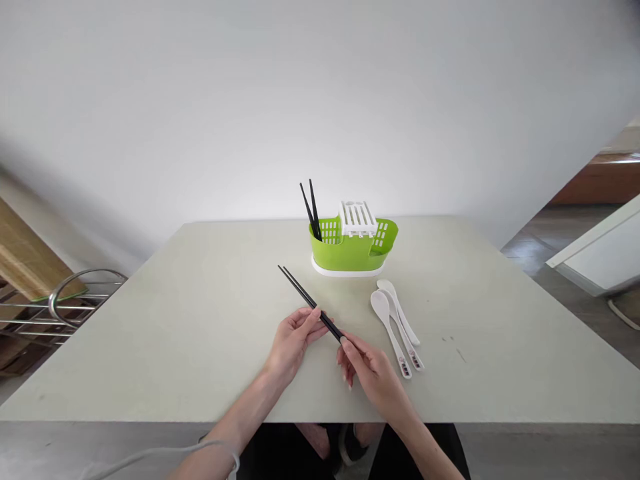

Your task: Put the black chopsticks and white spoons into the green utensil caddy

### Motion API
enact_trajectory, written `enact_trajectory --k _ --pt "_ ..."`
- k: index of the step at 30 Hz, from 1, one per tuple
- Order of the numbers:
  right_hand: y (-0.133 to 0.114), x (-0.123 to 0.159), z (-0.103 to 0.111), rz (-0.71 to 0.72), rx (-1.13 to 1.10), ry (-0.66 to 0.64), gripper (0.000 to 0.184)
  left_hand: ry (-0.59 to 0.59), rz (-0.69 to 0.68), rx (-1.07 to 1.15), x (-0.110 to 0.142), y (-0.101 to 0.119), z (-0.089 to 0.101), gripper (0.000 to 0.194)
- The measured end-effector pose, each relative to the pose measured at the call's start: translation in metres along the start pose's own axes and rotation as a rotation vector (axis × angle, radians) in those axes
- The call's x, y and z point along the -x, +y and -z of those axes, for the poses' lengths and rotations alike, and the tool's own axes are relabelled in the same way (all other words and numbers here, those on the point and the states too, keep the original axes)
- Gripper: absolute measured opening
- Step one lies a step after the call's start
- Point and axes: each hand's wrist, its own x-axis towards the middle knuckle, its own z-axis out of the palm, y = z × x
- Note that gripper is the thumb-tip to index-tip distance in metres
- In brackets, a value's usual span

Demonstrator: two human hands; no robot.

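Observation:
A pair of black chopsticks [301, 291] is held slantwise over the front half of the table, thin tips pointing up and to the left. My left hand [299, 337] pinches them near the middle between thumb and fingers. At their thick lower ends my right hand [367, 370] is closed on them too. Behind the hands stands a green cutlery basket [345, 257] with a white slatted piece [357, 218] at its top. Two more black chopsticks [314, 212] lean upright in its left compartment. Several white spoons [393, 327] lie together to the right of my right hand.
The pale table [200, 320] stands against a white wall [250, 120]. Left of it is a metal rack [65, 310] with a wooden board [35, 257]. A grey cable [165, 452] runs by my left forearm. Small dark marks show on the tabletop at right.

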Motion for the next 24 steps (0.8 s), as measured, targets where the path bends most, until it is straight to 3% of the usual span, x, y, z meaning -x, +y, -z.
enact_trajectory --k 5,11,15,24 --pt "-0.001 0.001 0.004 -0.050 0.021 0.063 0.058 -0.021 -0.021 -0.048 -0.007 0.005 0.008 0.045" --pt "0.006 0.007 0.004 -0.067 0.040 0.131 0.062 0.101 -0.088 -0.055 -0.031 0.027 0.039 0.048" --pt "0.007 0.009 0.003 -0.078 0.068 0.137 0.065 0.083 -0.078 -0.065 -0.041 0.039 0.054 0.047" --pt "0.009 0.012 0.001 -0.086 0.254 0.193 0.060 0.029 -0.097 -0.115 -0.038 0.037 0.058 0.042"
